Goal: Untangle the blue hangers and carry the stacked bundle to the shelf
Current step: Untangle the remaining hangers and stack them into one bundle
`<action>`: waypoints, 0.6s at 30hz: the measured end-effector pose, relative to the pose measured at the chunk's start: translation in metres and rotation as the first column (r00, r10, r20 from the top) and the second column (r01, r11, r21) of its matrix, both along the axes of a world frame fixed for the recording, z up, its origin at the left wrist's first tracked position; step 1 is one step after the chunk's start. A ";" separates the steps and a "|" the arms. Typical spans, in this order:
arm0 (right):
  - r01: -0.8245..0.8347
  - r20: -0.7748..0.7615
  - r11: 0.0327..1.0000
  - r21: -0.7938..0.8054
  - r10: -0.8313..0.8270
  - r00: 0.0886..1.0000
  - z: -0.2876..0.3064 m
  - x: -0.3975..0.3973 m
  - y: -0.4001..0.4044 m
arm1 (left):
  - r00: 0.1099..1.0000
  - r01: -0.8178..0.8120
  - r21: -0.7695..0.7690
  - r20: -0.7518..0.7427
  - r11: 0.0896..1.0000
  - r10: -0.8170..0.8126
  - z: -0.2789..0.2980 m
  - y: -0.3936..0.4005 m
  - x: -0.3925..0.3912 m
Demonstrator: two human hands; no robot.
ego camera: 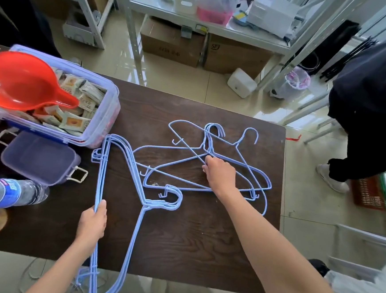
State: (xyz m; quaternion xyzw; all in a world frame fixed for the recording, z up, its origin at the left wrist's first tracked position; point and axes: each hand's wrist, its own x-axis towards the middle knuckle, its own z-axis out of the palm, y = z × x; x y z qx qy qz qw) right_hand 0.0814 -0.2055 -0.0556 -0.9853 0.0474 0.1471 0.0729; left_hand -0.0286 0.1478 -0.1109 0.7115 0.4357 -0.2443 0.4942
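Toward the table [202, 251] far edge, light, springy tangled hangers [238, 173] are pinched by the right hand [221, 175], while the stacked bundle [117, 209] is clasped at its straight bars by the left hand [92, 222].

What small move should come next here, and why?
Probably the right hand should lift one hanger out of the loose pile and bring it to the stack. The left hand already grips that aligned stack by its bars, while the hangers under the right hand lie crossed on the table.

cardboard box [237, 55] | "SF" printed | other labels too blurred
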 end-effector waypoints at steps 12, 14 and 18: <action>-0.279 0.435 0.948 -0.152 0.318 0.843 0.041 -0.028 -0.061 | 0.997 -0.029 -0.210 0.063 0.977 0.043 0.011 0.008 -0.007; -0.409 0.400 0.898 -0.162 0.439 0.804 0.037 -0.036 -0.054 | 0.998 -0.032 -0.201 0.054 0.979 0.043 0.015 0.006 -0.006; -0.568 0.150 0.812 -0.137 0.583 0.798 0.006 -0.042 -0.036 | 0.997 -0.051 -0.178 0.047 0.983 0.060 0.014 0.008 -0.002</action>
